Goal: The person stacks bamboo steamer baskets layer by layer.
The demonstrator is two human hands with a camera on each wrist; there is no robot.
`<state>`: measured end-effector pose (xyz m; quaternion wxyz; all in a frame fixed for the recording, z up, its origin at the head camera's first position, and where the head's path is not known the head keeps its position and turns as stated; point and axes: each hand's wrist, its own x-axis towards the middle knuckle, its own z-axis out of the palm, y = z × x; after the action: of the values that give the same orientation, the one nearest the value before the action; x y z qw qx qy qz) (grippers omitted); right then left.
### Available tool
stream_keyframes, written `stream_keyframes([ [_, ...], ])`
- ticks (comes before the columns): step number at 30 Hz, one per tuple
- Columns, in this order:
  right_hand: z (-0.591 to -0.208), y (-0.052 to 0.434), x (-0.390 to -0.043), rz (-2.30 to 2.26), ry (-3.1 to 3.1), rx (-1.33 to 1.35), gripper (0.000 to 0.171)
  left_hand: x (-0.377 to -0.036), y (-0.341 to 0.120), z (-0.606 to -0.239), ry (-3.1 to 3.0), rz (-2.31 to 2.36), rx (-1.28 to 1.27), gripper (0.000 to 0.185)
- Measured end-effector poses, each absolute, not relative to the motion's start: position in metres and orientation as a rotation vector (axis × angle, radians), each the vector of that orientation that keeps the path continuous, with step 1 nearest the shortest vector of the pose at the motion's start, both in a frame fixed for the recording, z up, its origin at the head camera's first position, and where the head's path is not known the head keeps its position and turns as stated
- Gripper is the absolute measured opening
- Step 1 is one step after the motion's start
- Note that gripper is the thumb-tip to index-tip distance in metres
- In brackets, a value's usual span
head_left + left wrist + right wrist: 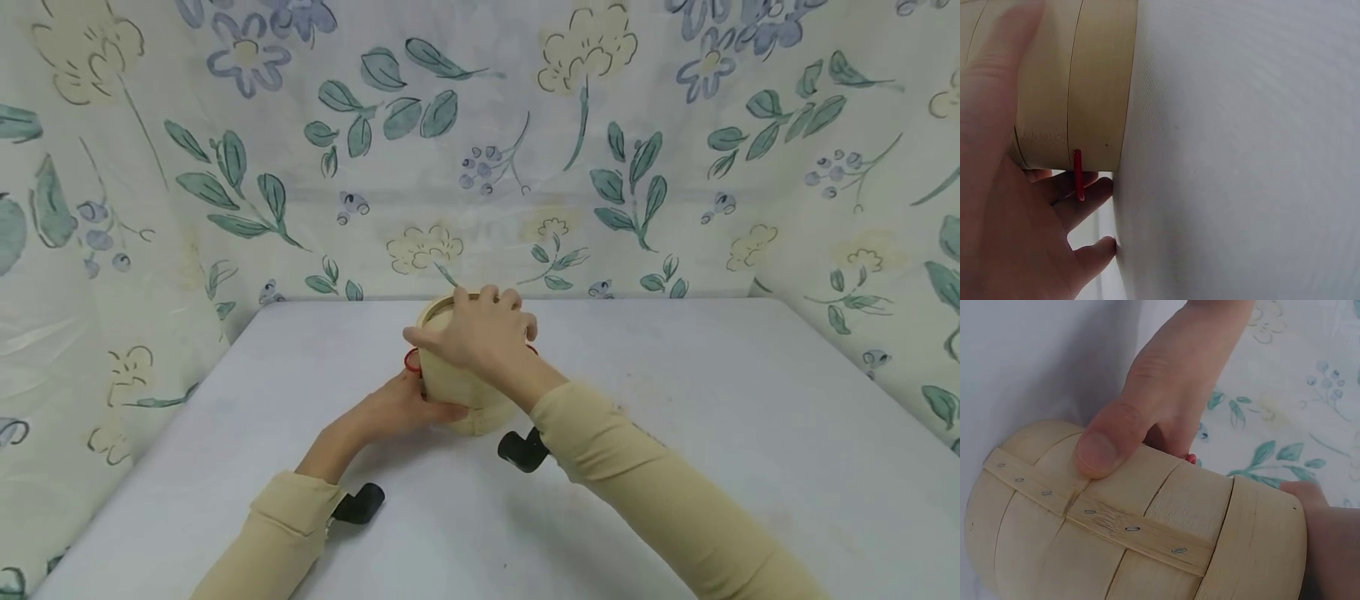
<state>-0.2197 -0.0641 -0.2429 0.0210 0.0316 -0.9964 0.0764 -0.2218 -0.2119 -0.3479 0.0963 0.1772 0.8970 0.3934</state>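
Both hands, left (401, 404) and right (480, 333), on unlabelled bamboo steamer (457, 392)

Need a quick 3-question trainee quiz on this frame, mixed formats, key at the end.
1. True or false: the right hand lies over the top of the wooden steamer.
2. The left hand holds the steamer at: A) its lid, B) its lower side wall, C) not at all.
3. Fill in: a small ___-coloured loop shows at the steamer's side.

Key: 1 true; 2 B; 3 red.
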Motion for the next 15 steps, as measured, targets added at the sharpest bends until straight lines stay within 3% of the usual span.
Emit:
stream_keyframes([
  [15, -0.252, -0.048, -0.223, 0.404, -3.056, 0.133, 0.093, -0.220, -0.208, -0.351, 2.625, 1.195, 0.535, 0.079],
])
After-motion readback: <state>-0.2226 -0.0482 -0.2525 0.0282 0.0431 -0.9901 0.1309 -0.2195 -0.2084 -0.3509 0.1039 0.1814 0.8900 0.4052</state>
